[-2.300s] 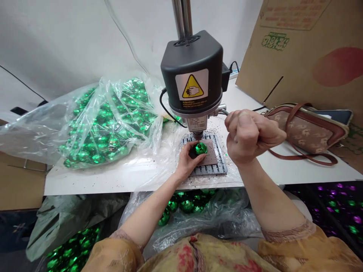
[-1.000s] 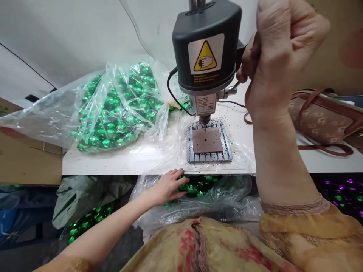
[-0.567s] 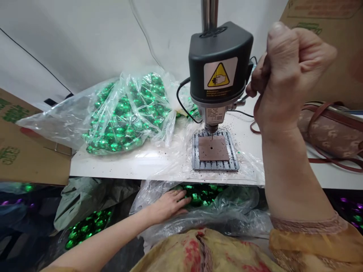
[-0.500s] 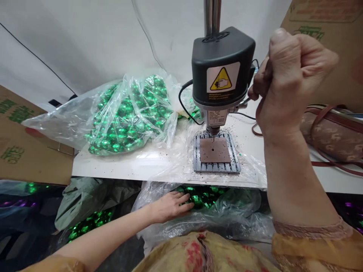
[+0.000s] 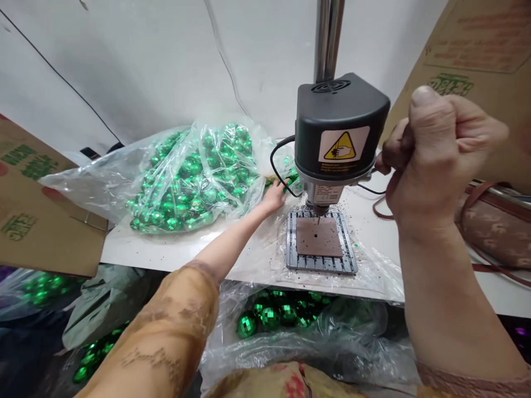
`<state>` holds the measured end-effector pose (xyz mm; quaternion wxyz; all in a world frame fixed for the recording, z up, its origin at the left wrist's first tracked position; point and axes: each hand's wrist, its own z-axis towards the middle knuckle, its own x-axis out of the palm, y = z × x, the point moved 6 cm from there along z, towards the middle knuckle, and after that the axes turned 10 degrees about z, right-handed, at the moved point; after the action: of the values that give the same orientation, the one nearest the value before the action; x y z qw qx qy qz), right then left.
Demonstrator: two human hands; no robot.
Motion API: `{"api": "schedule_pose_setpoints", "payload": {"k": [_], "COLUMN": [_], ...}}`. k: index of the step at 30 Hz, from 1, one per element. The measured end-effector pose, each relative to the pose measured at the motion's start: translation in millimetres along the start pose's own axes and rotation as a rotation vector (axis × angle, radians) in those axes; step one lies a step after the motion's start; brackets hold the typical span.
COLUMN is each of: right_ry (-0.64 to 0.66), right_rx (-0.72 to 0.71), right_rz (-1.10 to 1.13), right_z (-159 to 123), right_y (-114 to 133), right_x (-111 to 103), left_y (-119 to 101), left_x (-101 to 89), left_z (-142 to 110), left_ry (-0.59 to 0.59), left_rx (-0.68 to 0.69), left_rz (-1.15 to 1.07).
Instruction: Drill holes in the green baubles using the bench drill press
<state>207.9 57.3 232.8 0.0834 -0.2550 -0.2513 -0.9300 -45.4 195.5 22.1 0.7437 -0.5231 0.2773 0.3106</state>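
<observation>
My right hand [image 5: 448, 146] is closed around the feed lever of a black bench drill press [image 5: 342, 130], whose bit points down at a brown block [image 5: 319, 237] with a hole in it. The block lies on a slotted metal base plate [image 5: 352, 257] strewn with dark chips. Stretched out left of the drill, my left hand [image 5: 276, 197] reaches to some green and gold pieces in clear plastic. Its fingers look extended and partly hidden. In the plastic-lined space below the table edge lie several shiny green mirrored balls [image 5: 269, 317].
A large clear bag of green balls [image 5: 194, 182] rests on the white table [image 5: 166, 251]. Cardboard boxes stand at the left [image 5: 45, 210] and right [image 5: 468, 61]. A patterned bag [image 5: 493, 221] with brown straps sits at the right. A black cable [image 5: 274, 155] loops beside the drill.
My left hand has left the green balls below the table edge and moved up and forward to the pieces beside the drill. My right hand stays on the lever. The view has shifted slightly.
</observation>
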Motion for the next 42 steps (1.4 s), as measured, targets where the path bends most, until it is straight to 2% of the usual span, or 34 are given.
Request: {"api": "schedule_pose_setpoints", "payload": {"k": [4, 9, 12, 15, 18, 22, 26, 29, 35, 42], "right_ry": [0.028, 0.021, 0.019, 0.015, 0.017, 0.007, -0.001, -0.007, 0.004, 0.021], "right_rx": [0.032, 0.045, 0.048, 0.045, 0.053, 0.056, 0.051, 0.038, 0.038, 0.037], "right_rz": [-0.065, -0.110, -0.084, -0.062, -0.052, -0.052, -0.040, -0.033, -0.077, -0.108], "right_z": [0, -2, -2, -2, -2, -2, -2, 0, 1, 0], "right_y": [2, 2, 0, 0, 0, -1, -4, -6, -4, -3], "right_x": [1, -1, -1, 0, 1, 0, -1, -2, -1, 0], "left_y": [6, 9, 10, 11, -2, -24, -40, -46, -54, -58], "left_x": [16.0, 10.5, -4.3, -19.8, -35.3, -43.7, -31.6, -17.9, 10.2, 19.3], "left_z": [25, 17, -3, -35, -71, -111, -134, -140, -133, -123], "left_ry": [0.001, -0.032, -0.060, -0.030, 0.024, 0.097, 0.199, 0.185, 0.185, 0.169], "left_rx": [-0.032, -0.096, -0.192, -0.374, -0.460, -0.500, -0.439, -0.340, -0.182, -0.077], "left_rz": [-0.061, -0.142, -0.251, -0.648, -1.001, -1.206, -1.089, -0.921, -0.665, -0.436]}}
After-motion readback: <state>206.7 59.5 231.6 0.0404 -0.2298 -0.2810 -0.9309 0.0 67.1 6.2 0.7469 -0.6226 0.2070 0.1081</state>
